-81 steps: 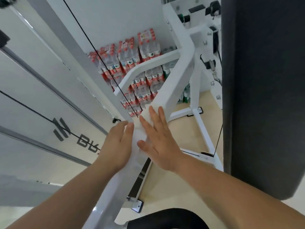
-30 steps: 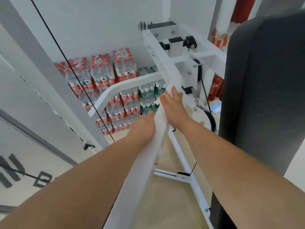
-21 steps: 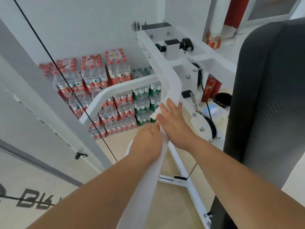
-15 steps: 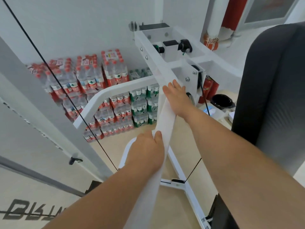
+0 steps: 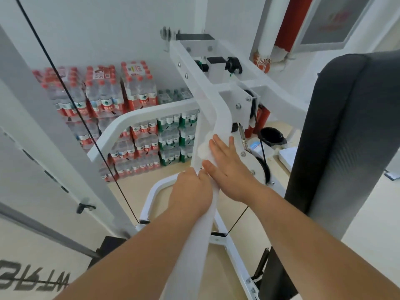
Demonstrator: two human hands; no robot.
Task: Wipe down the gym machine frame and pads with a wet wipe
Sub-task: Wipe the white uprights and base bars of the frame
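A white frame beam of the gym machine slopes up and away from me through the middle of the view. My right hand lies flat on it with straight fingers, pressing a crumpled white wet wipe against the beam's left face. Just below, my left hand wraps round the same beam, fingers curled over its left edge. A tall black back pad stands at the right, untouched.
A curved white handle bar branches off to the left. Black cables cross the left side. A pulley and bracket sit right of my hands. Stacked packs of water bottles line the wall behind. A black bin stands on the floor.
My right hand has slid back down the beam with the wipe, from near the upper joint to just above my left hand. The left hand keeps its hold.
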